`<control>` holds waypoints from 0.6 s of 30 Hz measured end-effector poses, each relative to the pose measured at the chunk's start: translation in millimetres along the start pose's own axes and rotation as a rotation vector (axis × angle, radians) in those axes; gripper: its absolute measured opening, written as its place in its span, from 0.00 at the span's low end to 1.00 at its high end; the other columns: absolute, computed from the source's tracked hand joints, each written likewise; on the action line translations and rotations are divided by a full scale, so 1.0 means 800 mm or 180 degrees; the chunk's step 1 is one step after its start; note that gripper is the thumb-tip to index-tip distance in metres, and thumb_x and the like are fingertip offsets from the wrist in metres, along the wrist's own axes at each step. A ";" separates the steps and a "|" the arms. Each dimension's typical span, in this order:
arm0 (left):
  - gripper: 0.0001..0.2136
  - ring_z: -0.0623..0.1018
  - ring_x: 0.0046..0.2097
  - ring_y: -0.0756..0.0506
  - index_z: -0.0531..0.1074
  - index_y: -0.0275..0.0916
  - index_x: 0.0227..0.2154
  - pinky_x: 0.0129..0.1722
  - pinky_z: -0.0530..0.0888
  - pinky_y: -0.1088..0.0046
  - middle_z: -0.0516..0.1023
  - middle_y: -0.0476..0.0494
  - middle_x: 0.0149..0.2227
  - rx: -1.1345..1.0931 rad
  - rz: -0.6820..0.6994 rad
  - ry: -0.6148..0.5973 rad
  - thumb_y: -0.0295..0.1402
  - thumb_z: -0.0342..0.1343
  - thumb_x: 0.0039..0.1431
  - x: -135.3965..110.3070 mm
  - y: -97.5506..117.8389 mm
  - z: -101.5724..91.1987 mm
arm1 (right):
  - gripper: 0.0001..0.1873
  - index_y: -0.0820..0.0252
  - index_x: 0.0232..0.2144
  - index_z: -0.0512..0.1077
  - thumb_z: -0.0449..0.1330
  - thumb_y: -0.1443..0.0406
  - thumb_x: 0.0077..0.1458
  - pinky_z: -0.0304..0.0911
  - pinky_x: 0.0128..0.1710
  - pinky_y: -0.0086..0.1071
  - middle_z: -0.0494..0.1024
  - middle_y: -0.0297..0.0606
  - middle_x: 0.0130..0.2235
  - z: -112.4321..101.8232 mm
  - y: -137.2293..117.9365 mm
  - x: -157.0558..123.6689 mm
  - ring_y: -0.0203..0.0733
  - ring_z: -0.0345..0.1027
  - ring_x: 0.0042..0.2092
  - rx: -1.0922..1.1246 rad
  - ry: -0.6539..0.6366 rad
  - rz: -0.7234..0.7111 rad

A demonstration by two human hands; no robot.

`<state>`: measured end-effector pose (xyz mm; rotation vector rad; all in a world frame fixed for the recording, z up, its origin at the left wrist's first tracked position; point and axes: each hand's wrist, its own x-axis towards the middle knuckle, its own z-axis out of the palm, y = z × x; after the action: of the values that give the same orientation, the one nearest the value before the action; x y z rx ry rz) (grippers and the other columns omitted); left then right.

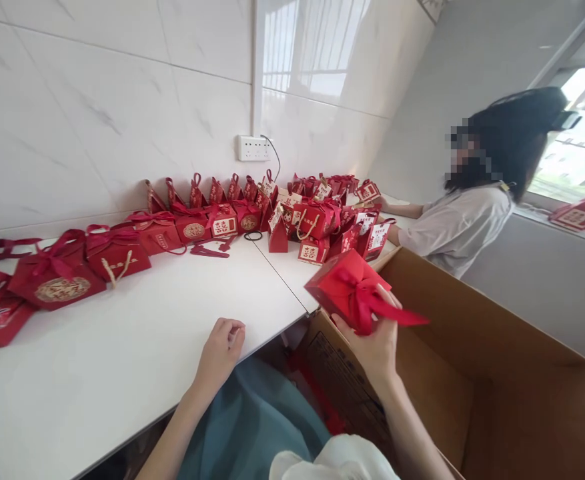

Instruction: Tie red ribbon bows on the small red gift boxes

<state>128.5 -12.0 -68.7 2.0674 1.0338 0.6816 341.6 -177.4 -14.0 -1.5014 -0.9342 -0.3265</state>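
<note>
My right hand (376,343) grips a red gift box (329,283) with a red ribbon bow (362,303) tied on it. The box is tilted, held above the near-left rim of a large cardboard box, and one ribbon tail sticks out to the right. My left hand (222,343) rests by the table's front edge, fingers curled in, with nothing seen in it. Nearest on the table beyond are a small red pouch-shaped box (278,233) and a red box with a cream label (313,250).
Several red gift boxes (192,227) line the white table (122,353) along the tiled wall. The open cardboard box (497,327) stands at right. Another person (467,220) reaches toward the far boxes. A socket strip (255,148) and cable are on the wall.
</note>
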 end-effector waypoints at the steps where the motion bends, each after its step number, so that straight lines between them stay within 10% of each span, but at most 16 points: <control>1: 0.11 0.74 0.37 0.44 0.69 0.39 0.32 0.39 0.73 0.65 0.71 0.43 0.36 0.0056 0.0063 -0.0020 0.39 0.45 0.56 0.000 0.000 0.002 | 0.39 0.51 0.55 0.59 0.69 0.64 0.41 0.60 0.52 0.54 0.56 0.47 0.56 -0.022 0.011 0.001 0.55 0.53 0.58 -0.0537 -0.0078 -0.0322; 4: 0.12 0.74 0.41 0.42 0.70 0.39 0.35 0.43 0.71 0.63 0.71 0.42 0.37 0.0232 0.0277 -0.0008 0.39 0.45 0.56 0.003 -0.001 0.012 | 0.50 0.51 0.61 0.45 0.68 0.62 0.41 0.64 0.47 0.54 0.52 0.49 0.56 -0.100 0.055 0.001 0.55 0.55 0.56 -0.1416 -0.0318 -0.0444; 9: 0.12 0.74 0.39 0.42 0.70 0.39 0.35 0.41 0.70 0.61 0.73 0.41 0.38 0.0847 0.0577 -0.0070 0.38 0.44 0.56 0.019 0.004 0.034 | 0.56 0.59 0.63 0.37 0.65 0.52 0.41 0.67 0.45 0.51 0.51 0.52 0.54 -0.208 0.156 -0.021 0.57 0.53 0.56 -0.1935 -0.0743 0.0701; 18: 0.12 0.73 0.40 0.40 0.71 0.39 0.34 0.38 0.67 0.63 0.73 0.40 0.38 0.1623 0.1095 0.0004 0.38 0.44 0.57 0.025 0.007 0.044 | 0.58 0.67 0.59 0.42 0.64 0.51 0.31 0.52 0.55 0.56 0.53 0.57 0.55 -0.267 0.277 -0.128 0.63 0.49 0.58 -0.1796 -0.0937 0.2321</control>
<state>166.7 -10.6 -83.0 2.7304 0.9273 0.6294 502.5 -389.2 -200.0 -2.3392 -0.4638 0.1916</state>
